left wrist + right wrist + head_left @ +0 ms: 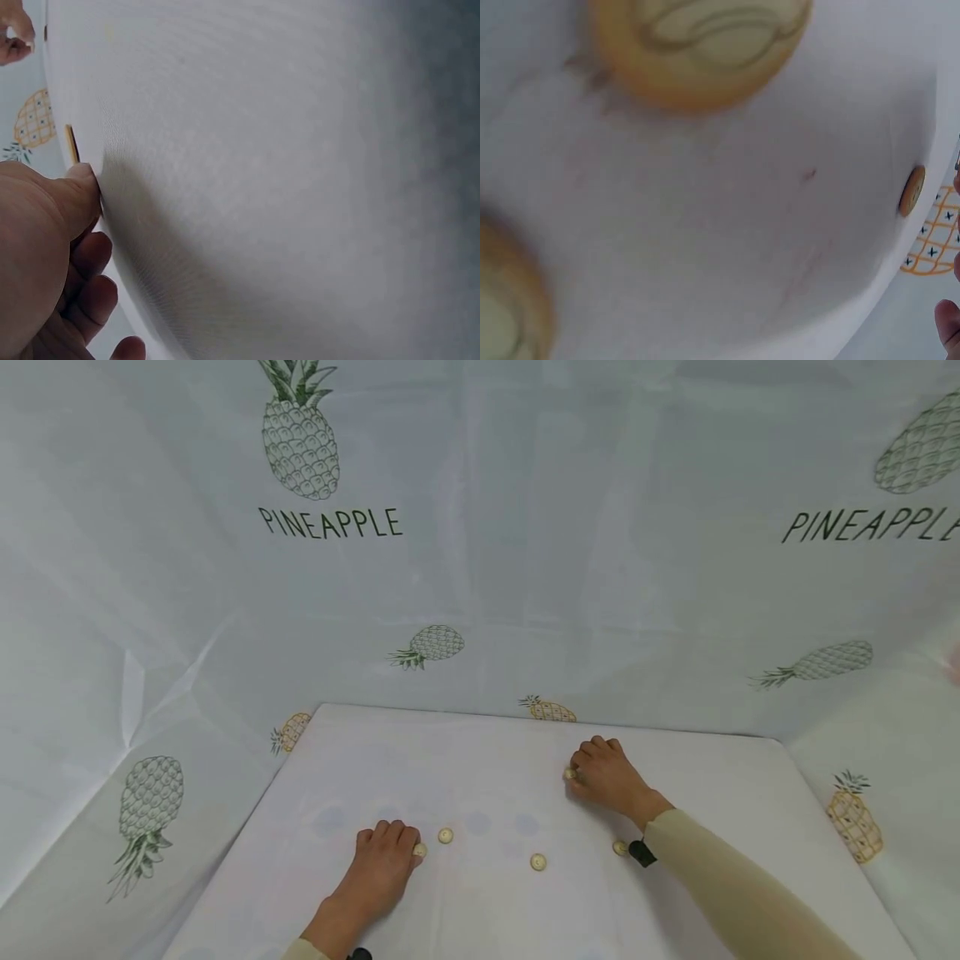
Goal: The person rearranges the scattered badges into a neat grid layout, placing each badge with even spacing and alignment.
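Observation:
My left hand (381, 868) rests low on the white board at left of centre, fingers curled. Its thumb and index finger pinch a small round wooden disc (420, 850). In the left wrist view the thumb (82, 184) lies against a thin wooden edge (71, 142). Farther out on the right side, my right hand (606, 774) pinches another pale wooden disc (571, 773) at its fingertips. Only a sliver of that hand (949, 326) shows at the edge of the right wrist view.
Loose discs lie on the board: one (446, 835) beside my left hand, one (537, 862) near the middle, one (620, 847) by my right wrist. A blurred disc (701, 52) with carved lines fills the right wrist view's top. Pineapple-print cloth (525, 568) hangs behind.

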`<state>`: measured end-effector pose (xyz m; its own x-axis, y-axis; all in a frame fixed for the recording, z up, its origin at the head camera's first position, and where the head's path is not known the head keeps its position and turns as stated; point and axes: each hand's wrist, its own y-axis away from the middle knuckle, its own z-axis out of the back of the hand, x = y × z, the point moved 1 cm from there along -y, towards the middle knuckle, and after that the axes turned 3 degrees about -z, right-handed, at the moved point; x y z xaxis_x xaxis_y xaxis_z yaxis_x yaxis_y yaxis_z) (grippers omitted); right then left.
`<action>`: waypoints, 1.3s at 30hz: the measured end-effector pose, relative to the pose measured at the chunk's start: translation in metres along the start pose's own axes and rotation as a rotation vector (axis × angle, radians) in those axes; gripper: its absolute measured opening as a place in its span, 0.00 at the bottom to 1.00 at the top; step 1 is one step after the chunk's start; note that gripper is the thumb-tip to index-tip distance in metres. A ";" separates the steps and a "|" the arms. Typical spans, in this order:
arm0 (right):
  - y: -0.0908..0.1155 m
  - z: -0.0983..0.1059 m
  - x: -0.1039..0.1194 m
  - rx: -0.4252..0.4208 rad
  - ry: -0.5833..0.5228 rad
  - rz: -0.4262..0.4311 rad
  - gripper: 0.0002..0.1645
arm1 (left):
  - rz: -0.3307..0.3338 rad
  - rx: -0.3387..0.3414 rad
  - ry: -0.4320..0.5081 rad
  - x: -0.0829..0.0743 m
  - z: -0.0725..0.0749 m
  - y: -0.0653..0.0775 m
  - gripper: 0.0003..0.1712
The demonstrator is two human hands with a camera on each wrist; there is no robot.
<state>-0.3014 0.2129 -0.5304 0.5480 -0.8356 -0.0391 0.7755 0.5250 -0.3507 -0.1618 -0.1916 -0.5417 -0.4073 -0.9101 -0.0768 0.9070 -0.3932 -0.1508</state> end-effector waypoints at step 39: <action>-0.018 -0.013 0.019 0.093 -0.051 -0.073 0.09 | 0.016 0.006 0.019 0.002 -0.005 0.000 0.12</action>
<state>-0.3095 0.1856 -0.5374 0.5023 -0.8641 0.0318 0.8384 0.4777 -0.2624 -0.1632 -0.1923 -0.5465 -0.3950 -0.9135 -0.0977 0.9139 -0.3799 -0.1432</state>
